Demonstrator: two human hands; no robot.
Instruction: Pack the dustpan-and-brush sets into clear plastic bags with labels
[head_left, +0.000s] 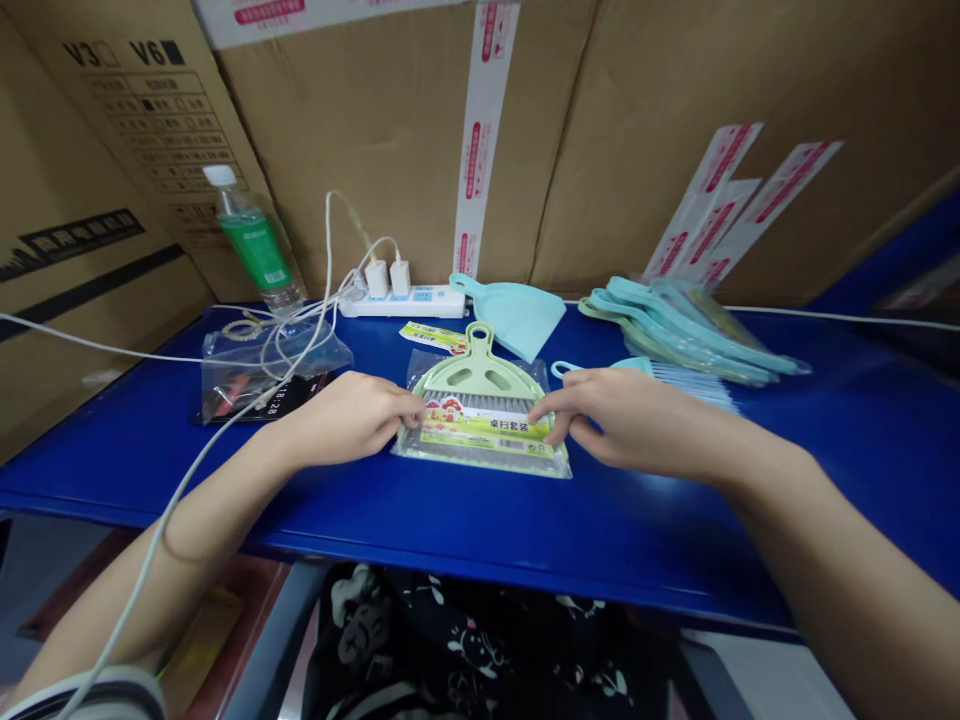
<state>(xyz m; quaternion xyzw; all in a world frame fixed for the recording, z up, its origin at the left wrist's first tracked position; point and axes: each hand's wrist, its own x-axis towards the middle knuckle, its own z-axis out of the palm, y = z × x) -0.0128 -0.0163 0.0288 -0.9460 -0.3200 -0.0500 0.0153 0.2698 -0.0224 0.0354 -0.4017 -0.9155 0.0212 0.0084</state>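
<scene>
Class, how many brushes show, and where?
2: the grey-bristled brush between the left hand and right hand, the blue brush partly behind the right hand. The bagged stack may hide more.

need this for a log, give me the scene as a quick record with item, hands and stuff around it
item: green dustpan-and-brush set, in clear plastic, lying on the blue table
left hand: fingertips at the set's left edge
right hand: fingertips over its right side
grip: firmness unclear
behind: light-blue dustpan, white power strip
right: light-blue brush, partly hidden
back right: wrapped stack
back left: bottle
</scene>
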